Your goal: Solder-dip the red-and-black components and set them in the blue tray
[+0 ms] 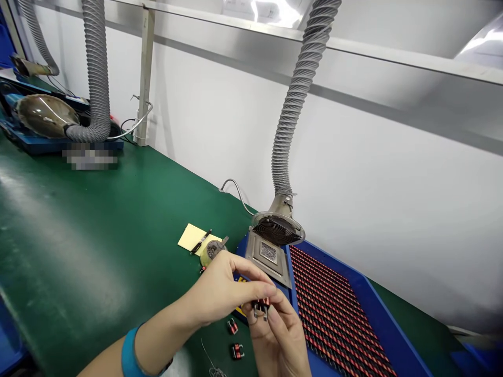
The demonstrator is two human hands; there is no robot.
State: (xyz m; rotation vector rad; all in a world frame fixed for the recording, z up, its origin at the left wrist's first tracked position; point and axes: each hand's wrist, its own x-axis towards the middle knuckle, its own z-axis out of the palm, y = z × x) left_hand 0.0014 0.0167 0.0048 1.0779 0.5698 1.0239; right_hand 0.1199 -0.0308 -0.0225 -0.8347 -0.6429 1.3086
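A small red-and-black coil with bent metal leads (261,309) is pinched between the fingertips of both hands. My left hand (230,287), with a blue band on its wrist, reaches in from the left and grips the coil from above. My right hand (281,335) comes up from below, thumb and fingers closed on the coil's right side. Fingers cover part of the coil. Two similar coils, an upper one (232,326) and a lower one (237,351), lie on the green table just left of my right hand.
A blue tray (387,319) at right holds rows of red-and-black coils. Behind my hands stands a blue device with a metal top plate (283,269), under a fume hood (280,228). A yellow pad (191,236), pen (201,242), round container (212,250) and thin wire (215,370) lie nearby.
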